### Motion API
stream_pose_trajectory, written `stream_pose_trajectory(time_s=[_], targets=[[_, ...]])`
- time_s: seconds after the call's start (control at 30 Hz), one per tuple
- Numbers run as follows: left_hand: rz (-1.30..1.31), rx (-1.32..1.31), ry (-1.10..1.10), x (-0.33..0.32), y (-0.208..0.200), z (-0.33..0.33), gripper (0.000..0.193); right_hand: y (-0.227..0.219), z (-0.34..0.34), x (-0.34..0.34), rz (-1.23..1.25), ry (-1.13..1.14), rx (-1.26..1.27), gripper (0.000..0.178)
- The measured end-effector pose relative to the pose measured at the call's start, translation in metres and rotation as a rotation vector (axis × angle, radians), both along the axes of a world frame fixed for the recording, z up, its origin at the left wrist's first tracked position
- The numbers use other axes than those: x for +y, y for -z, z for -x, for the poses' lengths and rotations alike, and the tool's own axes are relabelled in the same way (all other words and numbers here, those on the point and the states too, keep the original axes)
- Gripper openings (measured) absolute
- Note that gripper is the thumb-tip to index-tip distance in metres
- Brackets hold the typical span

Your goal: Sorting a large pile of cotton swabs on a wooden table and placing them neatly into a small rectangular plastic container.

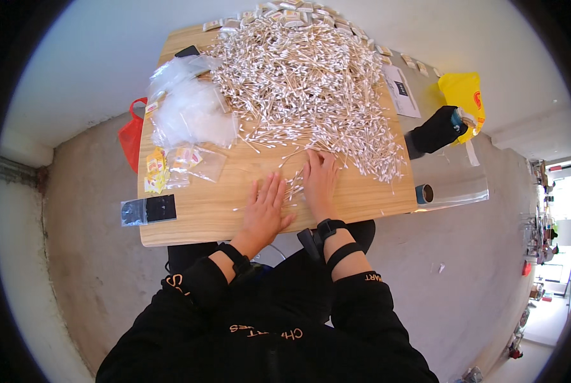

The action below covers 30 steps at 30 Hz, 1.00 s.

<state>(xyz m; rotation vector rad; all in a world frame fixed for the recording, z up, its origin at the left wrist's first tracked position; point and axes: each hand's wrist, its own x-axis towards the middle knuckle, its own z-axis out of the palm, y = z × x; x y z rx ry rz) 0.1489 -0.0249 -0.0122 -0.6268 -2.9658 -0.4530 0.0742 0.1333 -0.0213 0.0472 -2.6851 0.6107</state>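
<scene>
A large heap of white-tipped cotton swabs (304, 83) with pale brown sticks covers the far part of the wooden table (228, 223). My left hand (265, 207) lies palm down near the front edge, fingers stretched out and empty. My right hand (320, 182) reaches to the near edge of the heap. Its fingers are bent and cupped toward the left, with the fingertips touching swabs; the palm is hidden. Between my two hands lies a small loose group of swabs (293, 186).
Clear plastic bags (193, 118) lie at the left, beside yellow-and-white paper slips (156, 171) and a black packet (161, 208). Small wrapped packs (292, 18) line the far edge. A red bag (131, 137) hangs left; a yellow bag (462, 96) and a dark cup (424, 193) are right.
</scene>
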Motion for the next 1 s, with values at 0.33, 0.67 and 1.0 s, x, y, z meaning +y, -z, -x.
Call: stream_pose_trajectory(time_s=[0.33, 0.67, 1.0], targets=[[-0.037, -0.056, -0.023, -0.003, -0.005, -0.008, 0.086, -0.01, -0.033, 0.003, 0.206, -0.295, 0.013, 0.019], [-0.01, 0.064, -0.081, -0.009, 0.016, 0.027, 0.062, 0.001, -0.042, 0.006, 0.158, -0.111, 0.107, 0.013], [-0.017, 0.062, -0.025, -0.012, 0.008, 0.021, 0.06, 0.002, -0.035, -0.004, 0.078, -0.081, 0.081, 0.015]])
